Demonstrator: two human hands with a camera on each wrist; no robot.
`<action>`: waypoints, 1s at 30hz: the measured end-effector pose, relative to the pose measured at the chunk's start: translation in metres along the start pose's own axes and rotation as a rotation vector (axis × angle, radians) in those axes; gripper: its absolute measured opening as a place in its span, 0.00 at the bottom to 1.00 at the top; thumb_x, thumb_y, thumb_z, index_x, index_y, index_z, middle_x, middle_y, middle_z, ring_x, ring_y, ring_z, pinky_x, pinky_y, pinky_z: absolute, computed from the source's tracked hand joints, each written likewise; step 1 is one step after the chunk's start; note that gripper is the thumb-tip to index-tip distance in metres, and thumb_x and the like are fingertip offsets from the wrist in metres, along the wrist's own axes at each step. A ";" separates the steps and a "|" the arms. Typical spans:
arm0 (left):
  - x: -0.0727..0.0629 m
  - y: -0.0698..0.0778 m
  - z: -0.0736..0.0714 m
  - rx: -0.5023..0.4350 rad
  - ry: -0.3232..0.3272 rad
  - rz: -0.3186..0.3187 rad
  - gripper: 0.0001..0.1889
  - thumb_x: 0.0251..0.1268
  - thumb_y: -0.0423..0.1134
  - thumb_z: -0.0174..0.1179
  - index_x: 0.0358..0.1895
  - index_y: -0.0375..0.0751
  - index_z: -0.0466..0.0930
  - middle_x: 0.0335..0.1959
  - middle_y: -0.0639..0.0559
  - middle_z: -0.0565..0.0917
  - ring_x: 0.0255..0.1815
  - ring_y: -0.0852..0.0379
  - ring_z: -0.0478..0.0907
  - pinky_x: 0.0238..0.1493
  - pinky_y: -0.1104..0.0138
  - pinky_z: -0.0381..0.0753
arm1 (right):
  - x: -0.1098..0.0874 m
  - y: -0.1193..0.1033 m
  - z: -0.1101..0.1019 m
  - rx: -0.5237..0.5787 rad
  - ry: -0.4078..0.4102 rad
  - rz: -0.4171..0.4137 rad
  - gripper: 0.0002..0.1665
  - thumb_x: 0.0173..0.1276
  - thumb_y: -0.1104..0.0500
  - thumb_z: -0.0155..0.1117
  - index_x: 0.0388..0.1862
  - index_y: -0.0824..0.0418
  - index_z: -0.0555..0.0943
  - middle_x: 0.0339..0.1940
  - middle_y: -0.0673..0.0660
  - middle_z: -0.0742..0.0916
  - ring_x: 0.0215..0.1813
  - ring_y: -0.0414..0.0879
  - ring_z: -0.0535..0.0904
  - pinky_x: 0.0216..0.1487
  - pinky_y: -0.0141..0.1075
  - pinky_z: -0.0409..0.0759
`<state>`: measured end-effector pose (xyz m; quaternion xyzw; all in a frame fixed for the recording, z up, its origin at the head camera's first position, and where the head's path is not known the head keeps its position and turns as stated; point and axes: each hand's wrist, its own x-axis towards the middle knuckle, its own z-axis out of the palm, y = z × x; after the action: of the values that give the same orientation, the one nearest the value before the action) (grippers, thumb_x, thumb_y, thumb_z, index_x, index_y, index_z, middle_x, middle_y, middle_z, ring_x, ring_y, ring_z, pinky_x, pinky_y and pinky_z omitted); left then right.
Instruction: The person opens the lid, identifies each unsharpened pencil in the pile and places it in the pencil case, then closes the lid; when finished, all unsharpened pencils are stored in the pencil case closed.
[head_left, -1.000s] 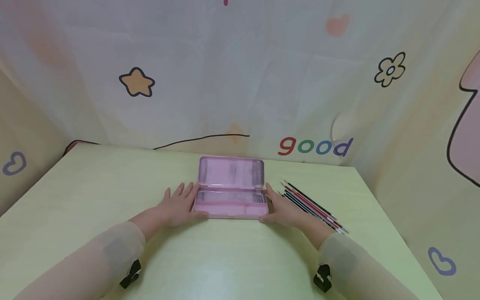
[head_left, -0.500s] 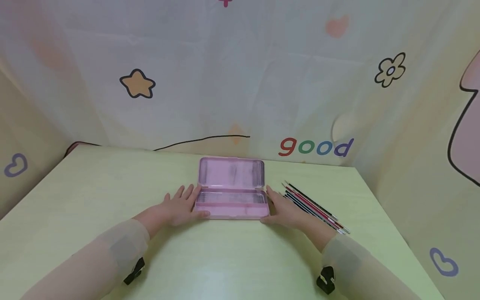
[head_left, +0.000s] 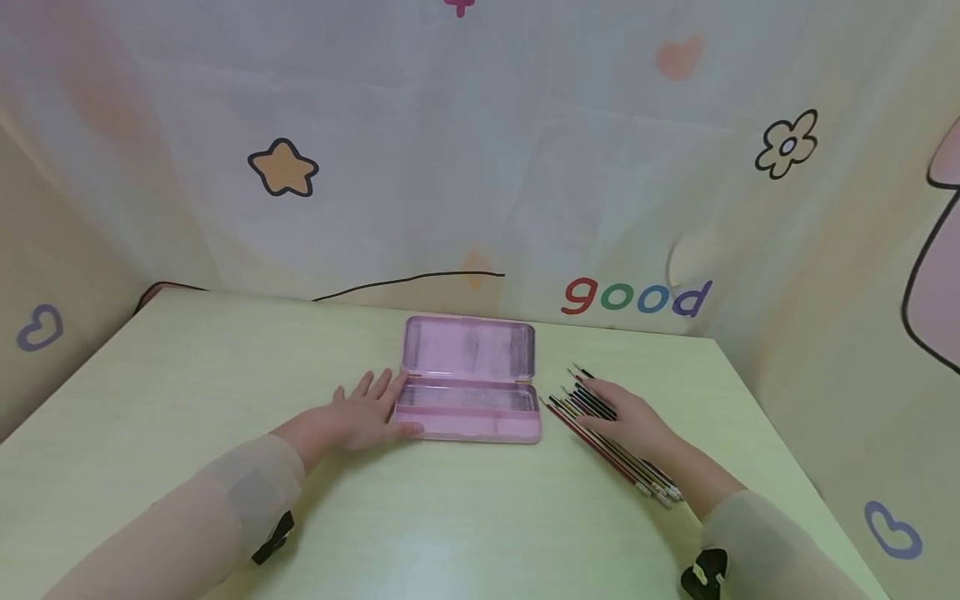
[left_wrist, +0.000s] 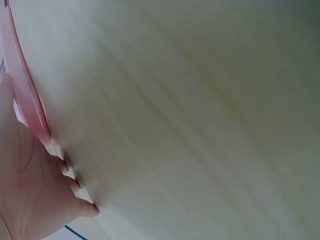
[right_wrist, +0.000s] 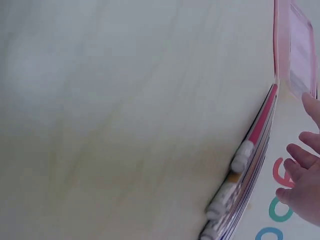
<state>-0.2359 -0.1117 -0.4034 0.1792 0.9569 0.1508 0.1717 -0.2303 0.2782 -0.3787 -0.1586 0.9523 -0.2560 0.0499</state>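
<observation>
A pink pencil case (head_left: pixel 450 425) lies on the table with its lid (head_left: pixel 468 348) raised at the back. My left hand (head_left: pixel 360 421) rests at its left side, fingers spread, thumb at the front corner. The left wrist view shows that hand (left_wrist: pixel 30 185) beside the case's pink side wall (left_wrist: pixel 25 85). My right hand (head_left: pixel 630 421) is over a bundle of several pencils (head_left: pixel 611 452) lying slantwise right of the case. In the right wrist view its fingers (right_wrist: pixel 299 152) are apart and loosely bent, beside the pencils (right_wrist: pixel 261 117); their white-capped ends show.
Pale yellow-green tabletop (head_left: pixel 465 517) surrounds the case and pencils. A printed cloth (head_left: pixel 390 200) hangs along the back edge and both sides, with "good" (head_left: pixel 636 297) lettered behind the pencils.
My right hand has left the case's right side and moved right, over the pencils. More of the bundle shows now, including a red pencil near the case. My left hand stays at the case.
</observation>
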 end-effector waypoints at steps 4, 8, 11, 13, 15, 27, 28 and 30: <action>0.003 0.000 0.001 0.008 -0.003 -0.002 0.52 0.58 0.74 0.39 0.75 0.42 0.32 0.74 0.38 0.39 0.72 0.34 0.33 0.61 0.34 0.35 | -0.008 0.009 -0.003 0.020 0.041 0.026 0.37 0.64 0.51 0.63 0.68 0.63 0.64 0.67 0.66 0.69 0.68 0.64 0.60 0.63 0.58 0.58; 0.004 0.000 0.002 0.012 -0.011 -0.005 0.52 0.58 0.74 0.39 0.75 0.43 0.32 0.75 0.38 0.39 0.72 0.35 0.32 0.62 0.35 0.35 | -0.017 0.016 -0.006 0.031 0.062 0.041 0.38 0.65 0.47 0.62 0.68 0.64 0.64 0.66 0.67 0.69 0.67 0.65 0.60 0.62 0.59 0.60; 0.004 0.001 0.002 0.013 -0.017 -0.008 0.52 0.58 0.74 0.39 0.75 0.44 0.31 0.75 0.39 0.38 0.72 0.35 0.32 0.62 0.35 0.35 | -0.025 0.021 -0.010 0.054 0.074 0.047 0.39 0.66 0.45 0.60 0.68 0.66 0.63 0.66 0.69 0.69 0.66 0.66 0.61 0.60 0.59 0.62; 0.004 0.000 0.003 0.016 -0.020 -0.013 0.52 0.57 0.75 0.39 0.75 0.44 0.31 0.75 0.39 0.38 0.72 0.35 0.32 0.62 0.35 0.35 | -0.030 0.025 -0.012 0.092 0.093 0.043 0.37 0.67 0.47 0.59 0.67 0.67 0.64 0.65 0.69 0.70 0.65 0.66 0.62 0.60 0.57 0.64; 0.004 -0.001 0.004 0.015 -0.017 -0.014 0.53 0.57 0.75 0.39 0.75 0.43 0.31 0.75 0.38 0.38 0.72 0.35 0.32 0.62 0.35 0.35 | -0.035 0.030 -0.015 0.127 0.118 0.037 0.35 0.68 0.49 0.58 0.65 0.69 0.66 0.63 0.69 0.72 0.63 0.64 0.66 0.58 0.55 0.68; 0.003 0.000 0.002 0.021 -0.014 -0.017 0.52 0.58 0.74 0.39 0.75 0.43 0.32 0.75 0.38 0.39 0.72 0.35 0.33 0.62 0.35 0.35 | -0.071 0.053 -0.027 0.177 0.246 0.136 0.26 0.68 0.54 0.60 0.58 0.70 0.74 0.48 0.64 0.81 0.45 0.49 0.76 0.38 0.30 0.77; 0.003 0.000 0.001 0.019 -0.013 -0.017 0.52 0.58 0.74 0.39 0.75 0.43 0.32 0.75 0.38 0.39 0.72 0.35 0.33 0.62 0.35 0.35 | -0.075 0.055 -0.027 0.177 0.253 0.153 0.26 0.67 0.53 0.60 0.58 0.69 0.75 0.47 0.64 0.81 0.45 0.47 0.76 0.37 0.30 0.77; 0.002 0.000 0.000 0.018 -0.009 -0.016 0.52 0.58 0.74 0.39 0.75 0.42 0.32 0.74 0.38 0.39 0.72 0.34 0.33 0.62 0.35 0.35 | -0.081 0.060 -0.028 0.171 0.264 0.184 0.26 0.67 0.52 0.61 0.57 0.68 0.76 0.47 0.63 0.82 0.44 0.43 0.75 0.38 0.31 0.76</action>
<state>-0.2378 -0.1104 -0.4039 0.1738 0.9589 0.1400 0.1754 -0.1750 0.3673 -0.3837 -0.0311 0.9358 -0.3490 -0.0391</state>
